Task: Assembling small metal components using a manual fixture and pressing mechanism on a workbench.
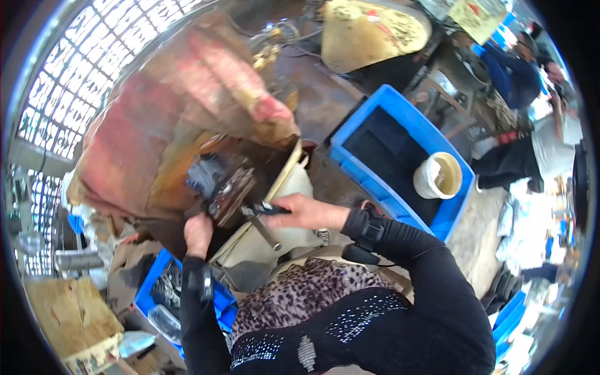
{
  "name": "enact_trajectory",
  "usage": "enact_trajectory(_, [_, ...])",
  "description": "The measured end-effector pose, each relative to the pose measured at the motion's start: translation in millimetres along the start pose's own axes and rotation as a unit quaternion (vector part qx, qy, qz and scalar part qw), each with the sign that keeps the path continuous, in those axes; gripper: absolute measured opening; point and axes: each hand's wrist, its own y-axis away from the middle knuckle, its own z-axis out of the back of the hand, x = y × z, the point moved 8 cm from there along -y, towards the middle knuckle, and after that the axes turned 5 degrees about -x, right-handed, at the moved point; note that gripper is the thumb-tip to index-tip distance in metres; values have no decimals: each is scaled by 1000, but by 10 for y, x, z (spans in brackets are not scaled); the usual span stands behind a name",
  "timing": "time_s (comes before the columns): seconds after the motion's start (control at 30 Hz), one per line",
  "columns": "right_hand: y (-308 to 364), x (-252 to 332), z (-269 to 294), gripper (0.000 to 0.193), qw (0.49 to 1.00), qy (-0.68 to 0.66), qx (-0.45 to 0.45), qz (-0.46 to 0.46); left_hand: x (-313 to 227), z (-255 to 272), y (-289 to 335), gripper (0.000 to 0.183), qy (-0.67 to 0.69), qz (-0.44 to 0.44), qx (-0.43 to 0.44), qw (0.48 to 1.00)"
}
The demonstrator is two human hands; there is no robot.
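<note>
My right hand (300, 211) is closed round a black-handled tool (265, 209), which points left toward a rusty brown block-like piece (232, 195). My left hand (199, 234) is closed just below and left of that piece; what its fingers hold is hidden. A blurred blue-grey bundle (206, 175) lies beyond the left hand, against the brown piece. Below the tool, a short metal rod with a round end (270, 236) sticks out. Under my hands stands a cream-coloured container (294, 181), its rim partly covered by the work.
A large reddish-brown stained cloth (150, 131) drapes over the far left. At right, a blue crate (369, 112) holds a white bucket (431, 178). Another blue crate (147, 290) with metal parts stands by my left forearm. A worn yellowish seat (369, 37) is beyond; people (515, 72) are at the far right.
</note>
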Motion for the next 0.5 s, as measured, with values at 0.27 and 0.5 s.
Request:
enact_trajectory(0.27, [105,-371,527,14,767,-583,-239,-119,-1574,1694,-251,11,386,125,-118,906])
enact_trajectory(0.5, [145,-336,699,15,638,-657,-401,-17,-2865,1781,-618,12,112,-176,-158,965])
